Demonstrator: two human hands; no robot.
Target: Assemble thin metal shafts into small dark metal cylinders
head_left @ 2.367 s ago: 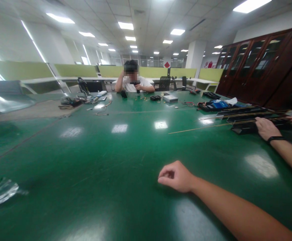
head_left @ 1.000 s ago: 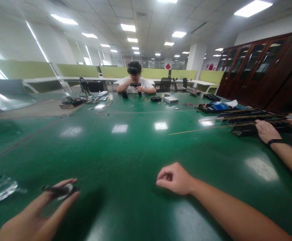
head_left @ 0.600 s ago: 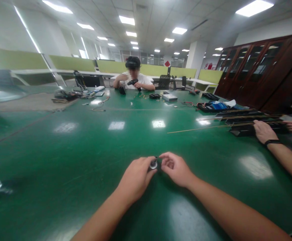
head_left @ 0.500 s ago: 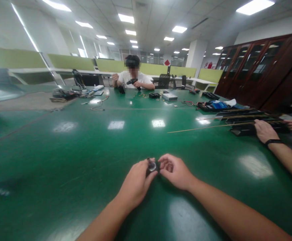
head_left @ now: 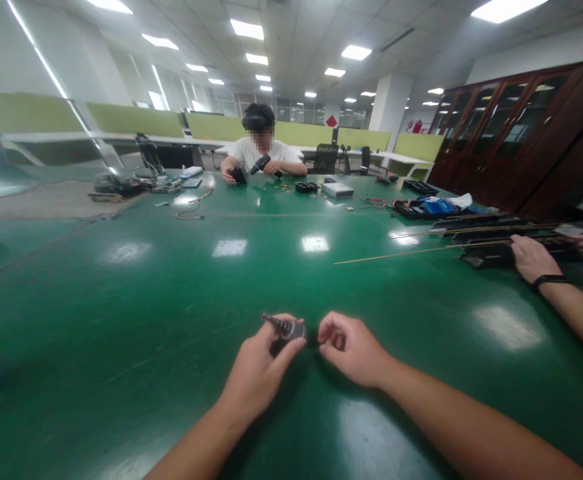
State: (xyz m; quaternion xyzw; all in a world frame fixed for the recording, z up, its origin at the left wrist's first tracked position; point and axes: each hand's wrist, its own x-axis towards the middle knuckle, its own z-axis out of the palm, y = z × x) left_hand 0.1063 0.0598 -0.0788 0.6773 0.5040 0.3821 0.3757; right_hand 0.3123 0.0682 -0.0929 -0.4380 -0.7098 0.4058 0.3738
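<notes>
Between the thumb and fingers of my left hand (head_left: 259,363) is a short dark cylinder with a stepped, tapering tip (head_left: 287,328). Its narrow end points up and left, its thick end toward my right hand. My right hand (head_left: 351,348) rests just to the right, fingers curled and thumb close to the index finger. Whether anything small sits inside that curl is hidden. A small gap separates the two hands. Both are over the glossy green tabletop (head_left: 181,293).
At the right, a co-worker's hand (head_left: 534,259) lies by black channel-like parts (head_left: 486,257) and thin long rods (head_left: 396,257). Across the table a person (head_left: 261,150) holds a power drill (head_left: 260,164). A tool tray (head_left: 431,209) and a white box (head_left: 337,190) lie farther back.
My left hand has come in from the lower left with the dark tapered cylinder and turned it so its tip points left. My right hand has stayed nearly in place.
</notes>
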